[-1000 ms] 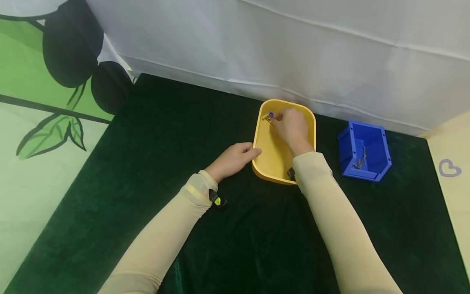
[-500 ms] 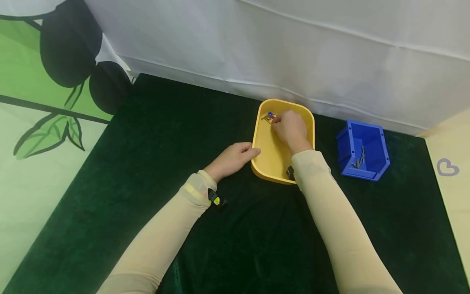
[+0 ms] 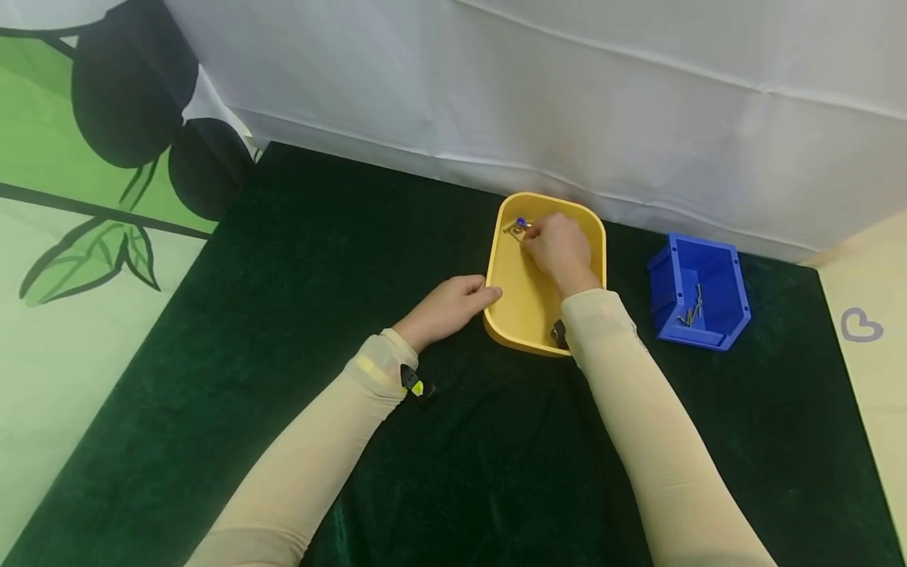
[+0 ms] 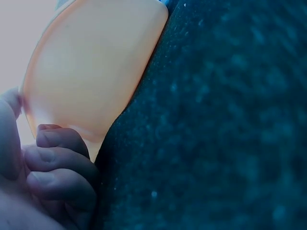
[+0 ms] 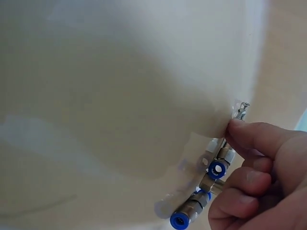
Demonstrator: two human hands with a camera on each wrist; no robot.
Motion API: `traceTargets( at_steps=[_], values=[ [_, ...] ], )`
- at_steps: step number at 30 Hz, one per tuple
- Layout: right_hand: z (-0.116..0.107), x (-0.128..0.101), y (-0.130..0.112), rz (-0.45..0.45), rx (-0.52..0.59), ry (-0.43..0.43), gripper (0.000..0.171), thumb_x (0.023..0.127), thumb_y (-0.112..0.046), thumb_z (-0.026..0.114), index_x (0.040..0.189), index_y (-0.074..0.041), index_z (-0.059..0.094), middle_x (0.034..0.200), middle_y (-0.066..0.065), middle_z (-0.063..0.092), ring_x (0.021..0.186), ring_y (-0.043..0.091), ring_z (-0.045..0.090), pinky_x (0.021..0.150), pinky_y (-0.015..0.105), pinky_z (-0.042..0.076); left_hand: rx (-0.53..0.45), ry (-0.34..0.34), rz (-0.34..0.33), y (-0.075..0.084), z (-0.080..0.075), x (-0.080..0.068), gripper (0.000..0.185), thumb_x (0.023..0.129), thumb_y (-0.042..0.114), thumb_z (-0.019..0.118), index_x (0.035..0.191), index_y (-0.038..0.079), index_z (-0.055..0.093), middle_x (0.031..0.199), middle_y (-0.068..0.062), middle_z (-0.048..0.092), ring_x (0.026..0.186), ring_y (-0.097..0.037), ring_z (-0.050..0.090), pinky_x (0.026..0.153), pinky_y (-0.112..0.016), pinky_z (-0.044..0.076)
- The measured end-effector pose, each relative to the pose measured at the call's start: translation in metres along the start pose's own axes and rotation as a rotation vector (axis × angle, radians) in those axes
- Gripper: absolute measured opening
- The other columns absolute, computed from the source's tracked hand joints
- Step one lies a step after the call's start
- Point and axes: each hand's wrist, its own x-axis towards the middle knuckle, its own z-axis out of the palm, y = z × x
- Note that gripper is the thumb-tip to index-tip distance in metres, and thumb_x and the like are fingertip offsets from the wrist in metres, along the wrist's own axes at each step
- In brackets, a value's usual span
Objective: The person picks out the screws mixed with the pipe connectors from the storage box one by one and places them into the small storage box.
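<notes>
A yellow bin [image 3: 512, 319] with rounded corners stands near the back of the table. My left hand [image 3: 453, 303] grips its left wall, thumb over the rim and fingers [image 4: 62, 158] curled against the outside. Inside the bin, my right hand [image 3: 562, 246] reaches down to the far left corner. Its thumb and index finger pinch a small silver screw [image 5: 243, 108], partly hidden by the fingertips. Right beside the fingers lie metal tube fittings with blue rings [image 5: 180, 221], and another blue-ringed fitting [image 5: 217, 169] sits close under the thumb.
To the right stands a blue open-front bin [image 3: 733, 295] with several screws [image 3: 698, 301] inside. Dark green cloth [image 3: 340, 260] covers the table. A white cloth wall [image 3: 453, 87] rises behind both bins.
</notes>
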Motion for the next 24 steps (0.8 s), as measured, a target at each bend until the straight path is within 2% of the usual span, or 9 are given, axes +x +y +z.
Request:
traceTargets(
  at_steps=[5, 13, 24],
  values=[
    [0.0002, 0.0000, -0.0013, 0.016, 0.002, -0.001, 0.018, 0.097, -0.026, 0.062, 0.101, -0.013, 0.074, 0.097, 0.006, 0.067, 0.086, 0.025, 0.057, 0.072, 0.036, 0.045, 0.005, 0.006, 0.008, -0.0009, -0.0003, -0.0008, 0.035, 0.102, 0.049, 0.046, 0.107, 0.019, 0.065, 0.088, -0.007, 0.061, 0.075, -0.025, 0.054, 0.068, -0.035, 0.042],
    [0.0022, 0.0034, -0.0051, 0.006, -0.007, -0.021, 0.022, 0.098, -0.030, 0.063, 0.105, -0.013, 0.073, 0.098, 0.006, 0.067, 0.087, 0.025, 0.057, 0.076, 0.037, 0.046, -0.011, 0.004, 0.008, -0.0017, -0.0006, -0.0014, 0.035, 0.103, 0.048, 0.046, 0.109, 0.019, 0.065, 0.089, -0.007, 0.061, 0.075, -0.026, 0.054, 0.069, -0.036, 0.043],
    [0.0059, 0.0047, -0.0089, -0.023, -0.021, -0.007, 0.015, 0.094, -0.027, 0.063, 0.092, -0.012, 0.066, 0.088, 0.008, 0.063, 0.080, 0.025, 0.056, 0.069, 0.036, 0.043, -0.019, 0.024, 0.000, -0.0018, -0.0025, -0.0046, 0.034, 0.103, 0.047, 0.047, 0.108, 0.019, 0.065, 0.088, -0.007, 0.061, 0.075, -0.025, 0.053, 0.068, -0.035, 0.041]
  ],
)
